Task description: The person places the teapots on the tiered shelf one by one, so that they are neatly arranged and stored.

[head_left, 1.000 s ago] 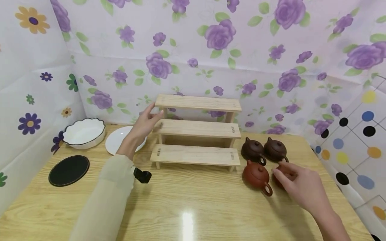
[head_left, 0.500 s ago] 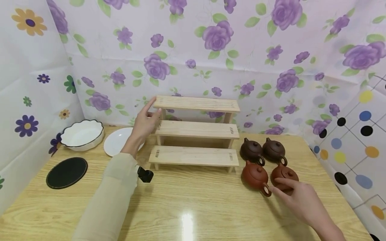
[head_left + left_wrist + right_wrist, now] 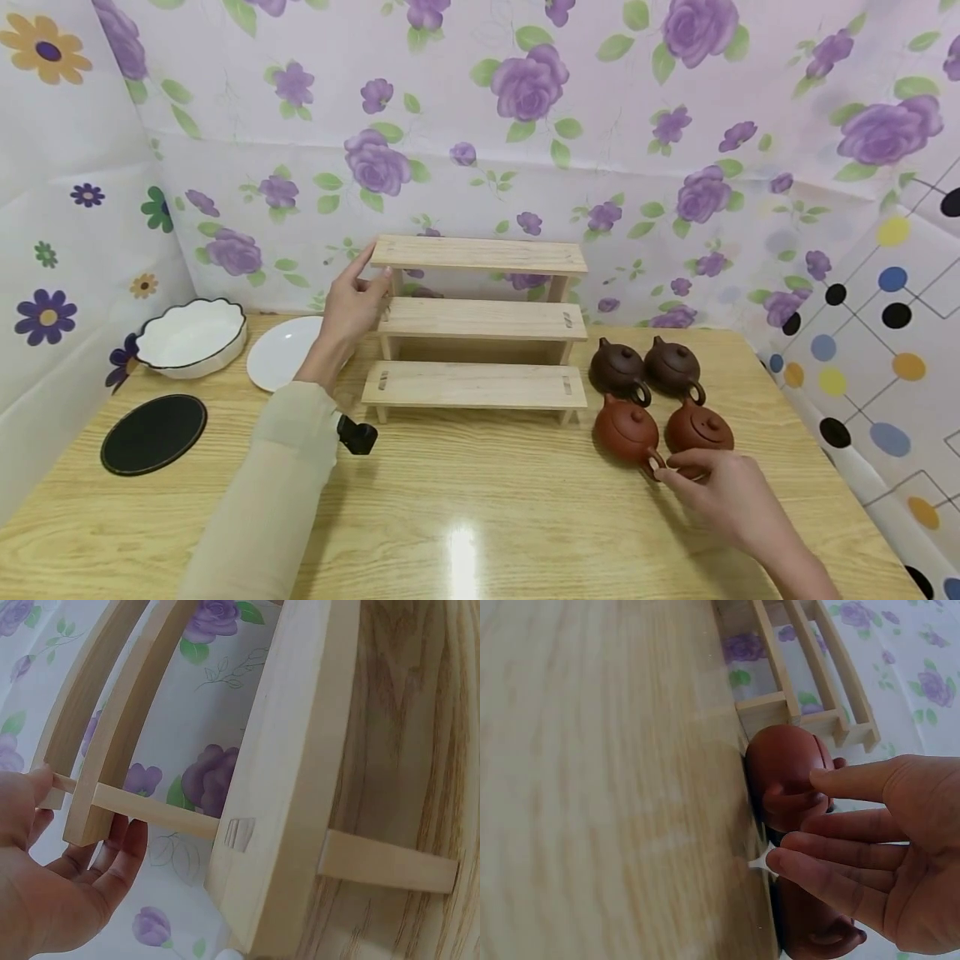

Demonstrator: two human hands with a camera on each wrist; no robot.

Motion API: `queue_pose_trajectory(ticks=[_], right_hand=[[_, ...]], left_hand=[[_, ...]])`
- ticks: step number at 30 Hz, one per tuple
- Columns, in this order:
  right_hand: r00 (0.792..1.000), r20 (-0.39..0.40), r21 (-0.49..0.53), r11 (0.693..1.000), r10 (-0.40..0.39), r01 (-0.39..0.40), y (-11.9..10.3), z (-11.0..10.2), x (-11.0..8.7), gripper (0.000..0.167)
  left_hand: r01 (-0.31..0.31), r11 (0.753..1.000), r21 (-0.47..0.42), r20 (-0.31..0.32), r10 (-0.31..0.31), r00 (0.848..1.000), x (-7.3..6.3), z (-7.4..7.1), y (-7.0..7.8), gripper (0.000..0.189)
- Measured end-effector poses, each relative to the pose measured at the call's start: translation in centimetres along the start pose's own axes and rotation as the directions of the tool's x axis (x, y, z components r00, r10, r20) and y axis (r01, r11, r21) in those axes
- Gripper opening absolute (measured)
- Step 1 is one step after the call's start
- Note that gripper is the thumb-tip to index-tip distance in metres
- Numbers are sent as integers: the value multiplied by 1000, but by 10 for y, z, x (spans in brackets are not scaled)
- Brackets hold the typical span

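Note:
A three-tier wooden display shelf [image 3: 474,318] stands against the back cloth. My left hand [image 3: 349,307] holds its left end, thumb at the upright [image 3: 63,782] and fingers curled behind a board's end in the left wrist view. On the right, my right hand [image 3: 726,500] reaches to the handle of the front-left red clay teapot [image 3: 626,429]. In the right wrist view its thumb and index fingertips are right at the handle [image 3: 791,801], the other fingers loosely extended. A second red clay teapot [image 3: 699,427] sits beside it, partly behind my right hand.
Two dark brown teapots [image 3: 617,367] stand close behind the red ones. To the left are a white scalloped bowl [image 3: 192,337], a white plate [image 3: 281,354] partly behind my left arm, and a black oval mat [image 3: 153,435]. Patterned cloth rises at the back and both sides.
My right hand has moved from over the right red teapot down and left to the handle of the left red one. The left hand stays on the shelf; the view shifts slightly.

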State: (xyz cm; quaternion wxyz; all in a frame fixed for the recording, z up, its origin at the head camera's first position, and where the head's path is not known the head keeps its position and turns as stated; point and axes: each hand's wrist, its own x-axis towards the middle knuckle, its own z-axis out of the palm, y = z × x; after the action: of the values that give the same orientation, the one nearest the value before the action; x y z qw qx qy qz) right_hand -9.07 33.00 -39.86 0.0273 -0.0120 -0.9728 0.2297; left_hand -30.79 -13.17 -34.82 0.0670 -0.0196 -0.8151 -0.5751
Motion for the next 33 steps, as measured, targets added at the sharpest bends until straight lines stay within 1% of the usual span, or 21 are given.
queue_pose_trajectory(ticks=[5, 11, 13, 15, 21, 29, 33], right_hand=[[999, -26, -3, 999, -38, 38, -1, 4, 0, 16], [1000, -12, 14, 999, -29, 29, -6, 8, 2, 16], [1000, -18, 20, 999, -26, 27, -7, 10, 1, 15], [999, -39, 15, 999, -30, 31, -7, 11, 0, 14], [987, -151, -16, 998, -58, 56, -4, 11, -2, 8], [977, -199, -3, 997, -70, 71, -2, 10, -1, 10], [965, -244, -8, 995, -98, 99, -2, 10, -2, 9]], left_hand=[[-12, 1000, 2, 5, 12, 1000, 0, -1, 1, 63], [3, 1000, 12, 15, -3, 1000, 0, -5, 0, 64], [10, 1000, 20, 15, -10, 1000, 0, -6, 0, 64], [8, 999, 31, 18, -9, 1000, 1, -6, 0, 64], [-11, 999, 46, 23, 10, 1000, 3, -2, -2, 65], [-13, 998, 67, 15, 12, 1000, 3, -1, -1, 64], [-10, 996, 84, 15, 9, 1000, 1, -4, 0, 64]])
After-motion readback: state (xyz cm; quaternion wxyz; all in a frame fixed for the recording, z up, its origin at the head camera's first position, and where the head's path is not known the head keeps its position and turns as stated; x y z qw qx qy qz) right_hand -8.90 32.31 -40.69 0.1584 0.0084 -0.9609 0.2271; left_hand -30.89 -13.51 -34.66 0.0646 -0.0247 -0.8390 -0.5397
